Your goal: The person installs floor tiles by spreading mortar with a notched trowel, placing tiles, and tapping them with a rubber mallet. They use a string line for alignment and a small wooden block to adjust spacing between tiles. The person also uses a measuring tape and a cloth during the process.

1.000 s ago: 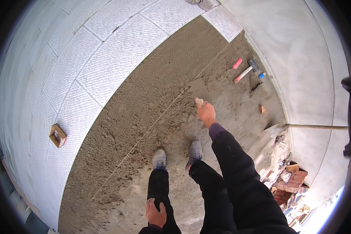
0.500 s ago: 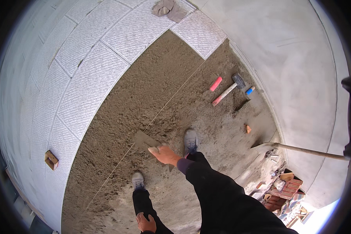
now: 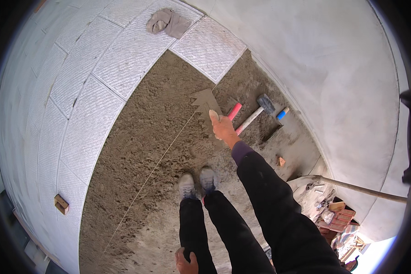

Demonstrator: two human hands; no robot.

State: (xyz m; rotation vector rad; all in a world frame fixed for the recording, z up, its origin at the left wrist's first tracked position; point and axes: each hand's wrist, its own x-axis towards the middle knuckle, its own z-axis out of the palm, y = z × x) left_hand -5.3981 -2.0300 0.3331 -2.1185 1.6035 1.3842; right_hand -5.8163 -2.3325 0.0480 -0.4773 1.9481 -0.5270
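My right hand (image 3: pixel 223 129) is closed round the handle of a grey trowel (image 3: pixel 204 97). The trowel's flat blade lies on or just over the damp mortar bed (image 3: pixel 146 118), close to the corner of a ribbed paving slab (image 3: pixel 210 45). A taut string (image 3: pixel 157 163) runs across the bed up to the trowel. Low in the view, my left hand (image 3: pixel 186 261) rests on my black-trousered leg, its fingers loosely bent and nothing visible in it. Right of the trowel lie a red-handled tool (image 3: pixel 234 111), a hammer with a dark head (image 3: pixel 265 104) and a small blue piece (image 3: pixel 282 113).
Pale ribbed slabs (image 3: pixel 96 123) line the left, with a small wooden block (image 3: pixel 61 204) and a grey cloth (image 3: pixel 171 23) on them. A smooth grey wall (image 3: pixel 324 68) rises at right. A long-handled shovel (image 3: pixel 360 188), a brick chip (image 3: pixel 281 161) and stacked reddish bricks (image 3: pixel 340 220) lie lower right.
My right hand has carried the trowel forward and to the right, up near the slab corner. My feet have come together, and the view has shifted.
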